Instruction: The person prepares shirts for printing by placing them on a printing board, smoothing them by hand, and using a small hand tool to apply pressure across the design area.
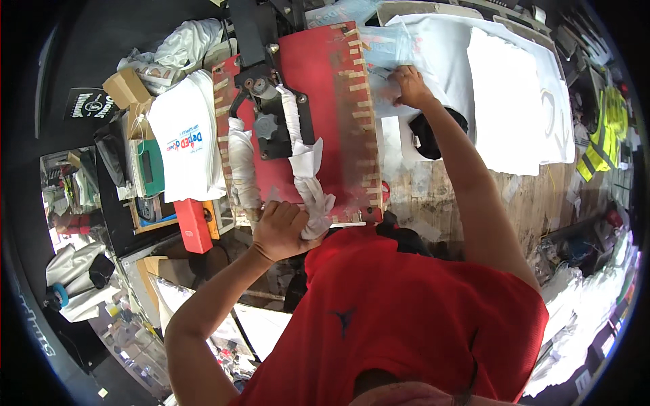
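Red press [325, 88]; left hand [281, 230] gripping wrapped handle [310, 189]; right hand [414, 88] spread, clear of taped edge [363, 108].

Bright odds and ends line your workspace

Far to your right, you have a yellow high-visibility vest [604, 128] with silvery stripes. On your upper left, a crumpled white bundle [193, 44] lies near an open cardboard box [126, 86], with a black sign [91, 105] bearing white print just beside the box. Nearer you are a green panel [152, 168], a red oblong container [192, 229] and, lower left, a blue ring [61, 295].
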Demonstrator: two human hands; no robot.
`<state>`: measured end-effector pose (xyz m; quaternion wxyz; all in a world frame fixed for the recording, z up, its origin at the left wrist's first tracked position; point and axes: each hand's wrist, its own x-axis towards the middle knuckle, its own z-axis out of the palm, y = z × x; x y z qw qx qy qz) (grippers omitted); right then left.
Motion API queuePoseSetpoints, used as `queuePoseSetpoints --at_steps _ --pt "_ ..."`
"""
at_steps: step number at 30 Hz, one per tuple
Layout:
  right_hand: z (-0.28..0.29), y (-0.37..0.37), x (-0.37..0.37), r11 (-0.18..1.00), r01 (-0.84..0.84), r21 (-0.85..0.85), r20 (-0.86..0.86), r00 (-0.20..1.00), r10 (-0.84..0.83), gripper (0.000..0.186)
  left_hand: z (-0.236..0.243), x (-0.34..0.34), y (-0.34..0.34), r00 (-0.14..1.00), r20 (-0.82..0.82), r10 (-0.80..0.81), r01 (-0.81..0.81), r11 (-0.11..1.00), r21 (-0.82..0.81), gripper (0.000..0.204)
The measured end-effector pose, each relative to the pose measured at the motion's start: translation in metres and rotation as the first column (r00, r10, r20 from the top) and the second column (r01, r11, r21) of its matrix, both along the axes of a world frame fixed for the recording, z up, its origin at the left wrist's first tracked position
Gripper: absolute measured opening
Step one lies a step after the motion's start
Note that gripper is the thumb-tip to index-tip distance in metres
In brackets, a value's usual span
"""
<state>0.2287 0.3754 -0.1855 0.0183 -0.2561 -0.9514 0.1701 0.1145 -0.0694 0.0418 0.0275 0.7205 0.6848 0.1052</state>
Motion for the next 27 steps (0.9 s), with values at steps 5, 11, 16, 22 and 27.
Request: queuePoseSetpoints --at_steps 5,11,16,22,27 --pt "0.011 0.002 -0.001 0.985 0.175 -0.007 0.039 0.984 -0.175 0.099 0.0 0.004 0.0 1.0 0.007 0.029 -0.029 0.999 0.04 0.046" --pt "-0.019 0.005 0.03 0.995 0.105 -0.003 -0.103 0.989 -0.104 0.092 0.0 -0.002 0.0 1.0 0.024 -0.014 0.012 0.997 0.078 0.046" --pt "-0.015 -0.011 0.048 0.998 -0.047 -0.03 -0.072 0.996 0.044 0.086 0.0 0.0 0.001 0.999 0.038 -0.001 -0.003 0.996 0.087 0.045" --pt "-0.019 -0.006 0.054 0.992 0.117 -0.042 -0.245 0.962 -0.123 0.103 0.003 0.0 0.005 0.999 0.035 -0.009 0.007 0.998 0.069 0.044" --pt "-0.002 -0.003 0.054 0.99 0.132 -0.045 -0.101 0.986 -0.136 0.107 0.002 0.002 0.003 0.999 0.016 0.028 -0.028 0.999 0.03 0.042"
